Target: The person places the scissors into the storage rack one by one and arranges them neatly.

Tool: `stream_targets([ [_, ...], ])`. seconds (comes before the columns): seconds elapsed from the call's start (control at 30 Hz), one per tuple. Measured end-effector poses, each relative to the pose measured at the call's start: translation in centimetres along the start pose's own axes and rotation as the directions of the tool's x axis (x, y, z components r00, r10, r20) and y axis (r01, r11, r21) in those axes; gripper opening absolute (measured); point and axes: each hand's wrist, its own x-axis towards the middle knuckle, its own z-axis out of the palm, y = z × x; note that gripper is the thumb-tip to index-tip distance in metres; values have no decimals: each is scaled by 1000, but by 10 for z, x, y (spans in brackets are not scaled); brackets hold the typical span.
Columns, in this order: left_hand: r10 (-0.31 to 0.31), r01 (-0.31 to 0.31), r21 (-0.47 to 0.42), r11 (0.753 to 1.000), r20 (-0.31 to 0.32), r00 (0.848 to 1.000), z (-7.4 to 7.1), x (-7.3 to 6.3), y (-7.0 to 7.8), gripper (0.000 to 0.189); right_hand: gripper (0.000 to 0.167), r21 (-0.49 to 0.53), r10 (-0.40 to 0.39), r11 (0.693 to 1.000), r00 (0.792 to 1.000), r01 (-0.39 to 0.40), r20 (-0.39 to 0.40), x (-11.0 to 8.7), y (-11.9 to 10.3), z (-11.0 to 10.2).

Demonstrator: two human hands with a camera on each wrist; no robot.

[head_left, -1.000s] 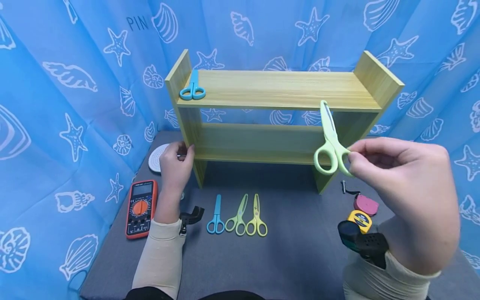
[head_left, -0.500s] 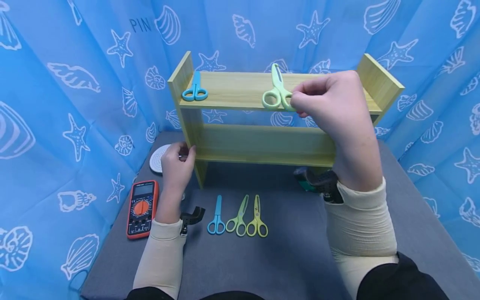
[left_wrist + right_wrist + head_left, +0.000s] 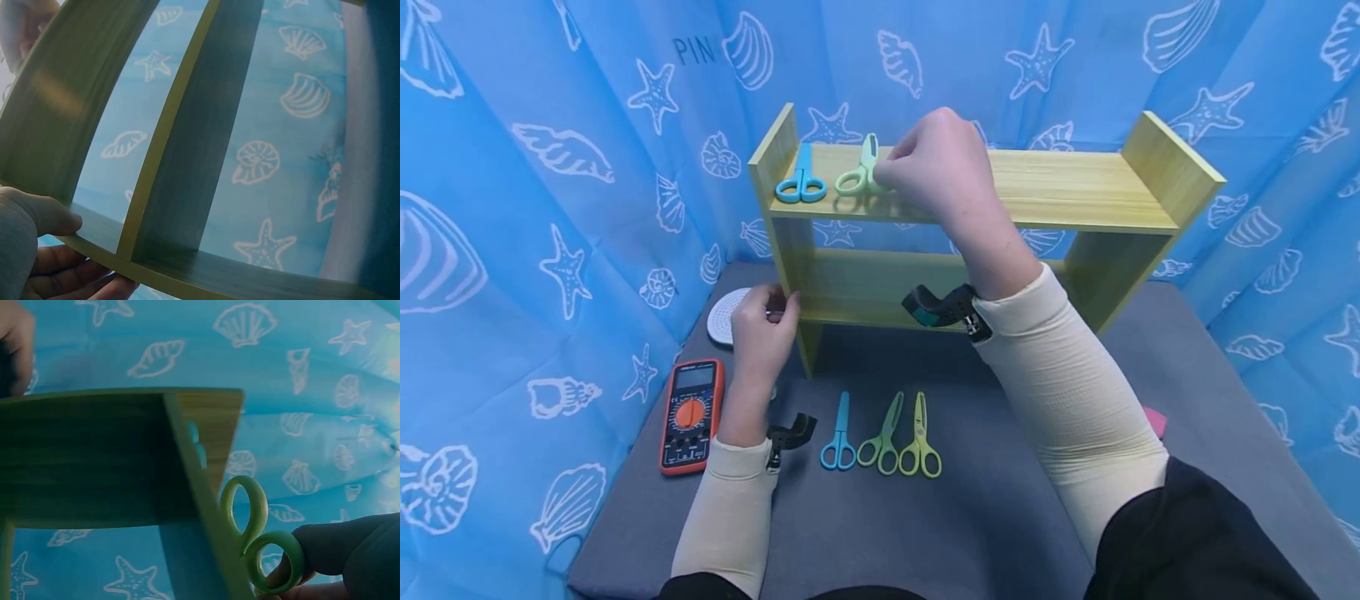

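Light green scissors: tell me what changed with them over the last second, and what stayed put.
The right hand carried the light green scissors from in front of the shelf's right end up and leftward along the top board of the wooden shelf, beside the blue scissors. It still pinches them. The left hand stayed gripping the shelf's left upright; the three scissors on the table and the multimeter did not move.

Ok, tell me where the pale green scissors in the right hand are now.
In the head view, the pale green scissors lie on the top shelf near its left end, just right of the blue scissors, pinched by the right hand.
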Motion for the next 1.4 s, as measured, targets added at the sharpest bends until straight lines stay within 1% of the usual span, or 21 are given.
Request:
stream_targets([
  [0.07,-5,5,-1,1000,3,1000,0,-1,1,19,28,-34,2,999,1000,-2,8,6,0,6],
  [0.23,0,0,2,1000,6,1000,1,-2,1,19,25,-113,3,994,1000,-1,24,12,1,15],
  [0.37,20,-20,2,1000,-7,1000,1,-1,0,18,30,-154,-38,987,999,40,17,10,2,19],
  [0.5,25,-25,2,1000,-15,1000,1,0,-1,19,31,-143,-93,985,996,92,0,1,6,15],
  [0.6,11,-11,0,1000,-8,1000,0,-1,-1,20,31,-116,-131,985,991,127,-31,-9,10,7],
  [0.77,2,-2,-19,1000,-4,1000,0,-1,-1,20,37,-80,-177,983,976,168,-129,-34,23,-4],
  [0.87,5,-5,-21,1000,-1,1000,0,-1,-1,19,36,-65,-206,978,962,197,-181,-50,33,-8],
  [0.93,3,-3,-20,1000,2,1000,0,0,0,19,33,-58,-233,972,948,226,-216,-59,39,-9],
  [1.1,-11,11,-22,1000,11,1000,-1,0,0,19,27,-40,-264,964,921,264,-285,-82,54,-12],
  [1.23,5,-5,-33,999,8,1000,0,0,-1,19,23,-52,-299,953,888,300,-349,-100,71,-14],
  [1.33,24,-24,-40,999,-2,1000,1,0,-1,18,22,-76,-305,951,876,299,-374,-114,84,-14],
  [1.4,30,-30,-36,999,-8,1000,1,0,-2,18,21,-89,-301,953,875,290,-380,-124,93,-13],
])
